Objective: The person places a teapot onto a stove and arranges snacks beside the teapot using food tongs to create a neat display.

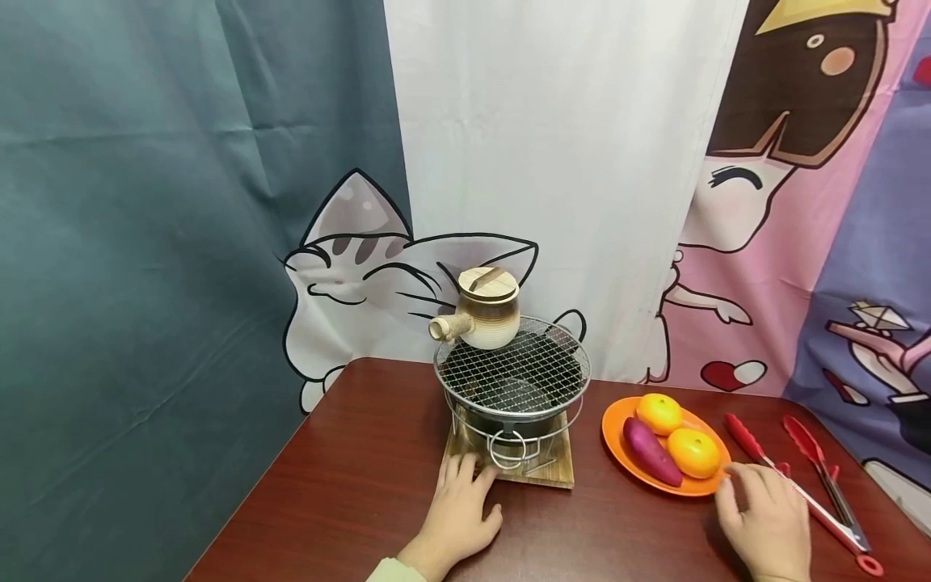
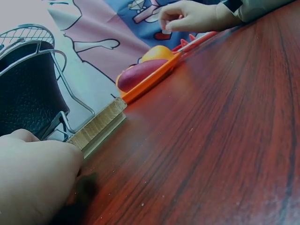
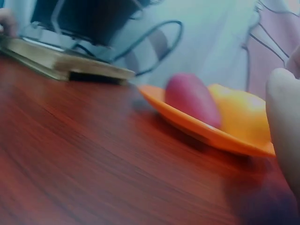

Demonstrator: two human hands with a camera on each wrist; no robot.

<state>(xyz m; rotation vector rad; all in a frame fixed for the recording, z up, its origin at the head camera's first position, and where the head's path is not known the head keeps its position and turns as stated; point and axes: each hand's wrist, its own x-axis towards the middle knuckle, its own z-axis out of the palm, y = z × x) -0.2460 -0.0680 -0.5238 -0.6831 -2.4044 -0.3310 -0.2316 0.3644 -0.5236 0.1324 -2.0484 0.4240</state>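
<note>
My left hand (image 1: 458, 513) lies at the front left edge of a wooden board (image 1: 556, 471), its fingertips at the board's edge. On this board stands a round black grill (image 2: 33, 89) with a wire mesh top (image 1: 531, 388). A clay teapot (image 1: 498, 327) with a side handle and a wooden lid sits on the back left of the mesh. My right hand (image 1: 771, 525) is by the right rim of an orange plate (image 1: 614, 420), fingers loosely bent, holding nothing visible. The plate bears a purple sweet potato (image 1: 650, 453) and two oranges (image 1: 693, 453).
Right of the plate lie red-tipped tongs (image 1: 749, 440), partly behind my right hand, and a second pair of tongs (image 1: 807, 444). The dark red table (image 1: 349, 477) ends at a printed curtain (image 1: 567, 162) behind the grill.
</note>
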